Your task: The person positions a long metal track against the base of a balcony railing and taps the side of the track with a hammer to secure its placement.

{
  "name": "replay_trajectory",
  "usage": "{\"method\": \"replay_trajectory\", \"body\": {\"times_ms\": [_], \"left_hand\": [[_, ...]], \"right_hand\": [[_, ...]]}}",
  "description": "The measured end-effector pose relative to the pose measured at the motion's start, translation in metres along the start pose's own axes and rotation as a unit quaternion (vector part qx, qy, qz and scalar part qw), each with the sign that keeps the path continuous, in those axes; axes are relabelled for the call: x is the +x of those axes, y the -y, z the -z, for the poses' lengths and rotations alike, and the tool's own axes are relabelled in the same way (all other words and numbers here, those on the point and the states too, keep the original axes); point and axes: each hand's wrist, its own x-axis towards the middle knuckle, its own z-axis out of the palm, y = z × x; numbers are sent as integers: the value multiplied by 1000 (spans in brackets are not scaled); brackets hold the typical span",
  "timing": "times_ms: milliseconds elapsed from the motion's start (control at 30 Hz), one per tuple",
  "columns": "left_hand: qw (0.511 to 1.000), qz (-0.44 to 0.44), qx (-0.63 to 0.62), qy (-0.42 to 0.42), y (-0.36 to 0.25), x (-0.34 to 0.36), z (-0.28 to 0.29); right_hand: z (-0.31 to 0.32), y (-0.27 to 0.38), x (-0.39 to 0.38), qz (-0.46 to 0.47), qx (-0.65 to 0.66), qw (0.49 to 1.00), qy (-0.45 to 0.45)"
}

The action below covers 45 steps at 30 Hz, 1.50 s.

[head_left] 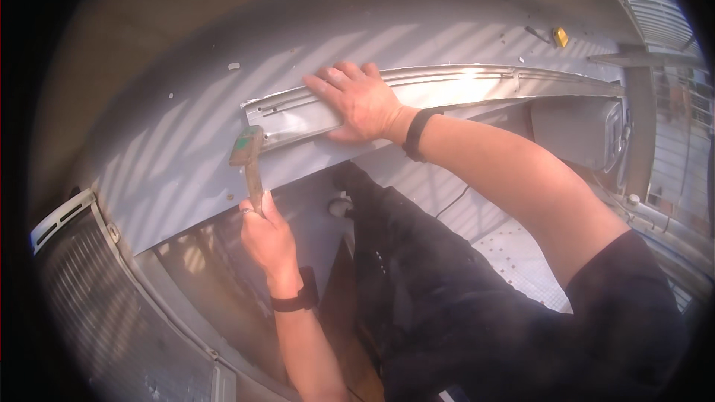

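Observation:
My left hand is closed round the wooden handle of a hammer. The hammer's head, marked with a green patch, is at the left end of a long silvery metal profile; I cannot tell whether they touch. Across the profile, near that same end, lies my right hand, gripping it with the fingers over the far edge and the thumb at the near edge. Slots and small holes show in the profile's left end, and its right part shines in the sun. The profile lies on a grey work surface.
At the far right of the surface sits a small yellow object beside a thin dark one. Small white scraps lie about. A ribbed panel stands at lower left, a grey box-like unit at right. My dark-clothed legs are below.

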Motion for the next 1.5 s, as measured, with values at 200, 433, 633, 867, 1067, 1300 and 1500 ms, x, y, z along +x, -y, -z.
{"method": "replay_trajectory", "body": {"times_ms": [200, 433, 633, 867, 1067, 1300, 1500], "left_hand": [[984, -23, -143, -103, -24, -5, 42], [999, -26, -8, -24, -3, 2, 13], [972, -115, -147, -142, -29, 1, 34], [998, -57, -40, 2, -16, -1, 0], [958, -122, -212, -148, -12, -13, 32], [998, -70, -1, -7, -19, -9, -1], [973, -110, -154, -134, -32, -10, 21]], "right_hand": [[-1, -6, -5, -8, -5, 1000, 5], [5, -1, 1, -4, -9, 1000, 8], [4, -8, 1, -10, -12, 1000, 22], [2, 1, 1, -13, 7, 999, 49], [4, -1, -7, -29, 13, 998, 62], [6, 1, -1, -15, 18, 999, 36], [5, -5, -3, -16, 24, 999, 26]]}}
